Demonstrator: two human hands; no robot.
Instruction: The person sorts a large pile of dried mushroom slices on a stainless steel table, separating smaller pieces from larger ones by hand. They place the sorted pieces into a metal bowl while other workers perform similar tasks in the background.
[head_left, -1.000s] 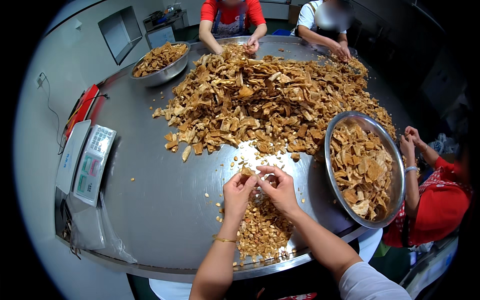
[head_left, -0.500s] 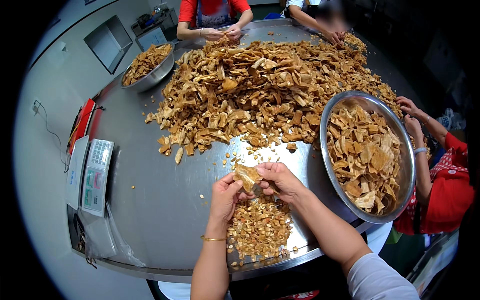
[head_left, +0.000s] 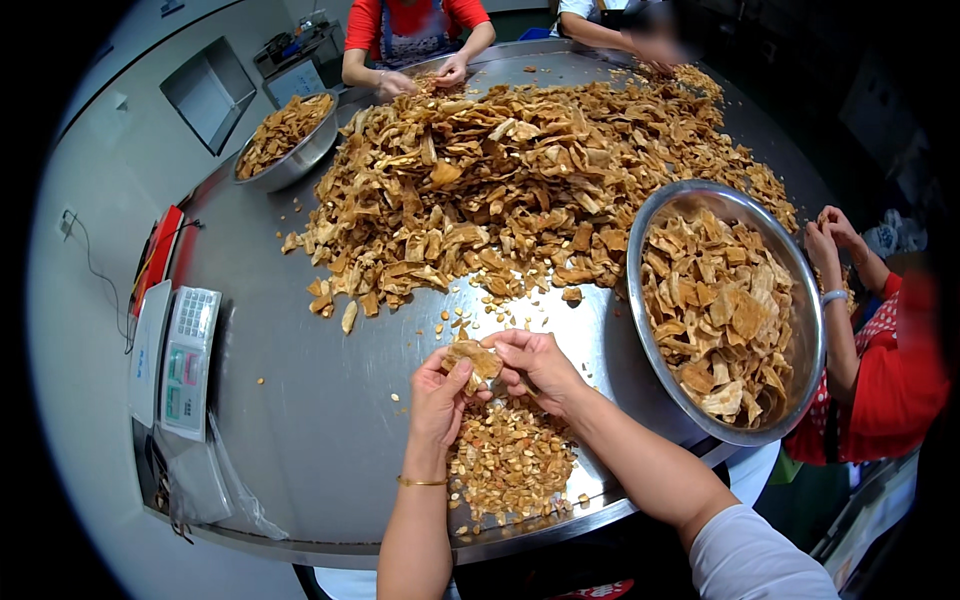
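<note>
as both hands (head_left: 490, 375) grip it, the husk (head_left: 470, 360) lies crosswise

You are positioned at a large round stainless-steel table (head_left: 300, 420) with a raised rim; its brushed surface reflects overhead light as pale streaks. To your left, the floor (head_left: 90, 230) is smooth and pale grey, and a power cable (head_left: 95, 275) runs across it from a wall socket (head_left: 67, 222). At the table's left edge sits a digital weighing scale (head_left: 185, 360) with a keypad, and beside it a red flat object (head_left: 158, 250). At upper left stands a grey open-topped box (head_left: 210, 90). The right side of the room is dark and indistinct.
</note>
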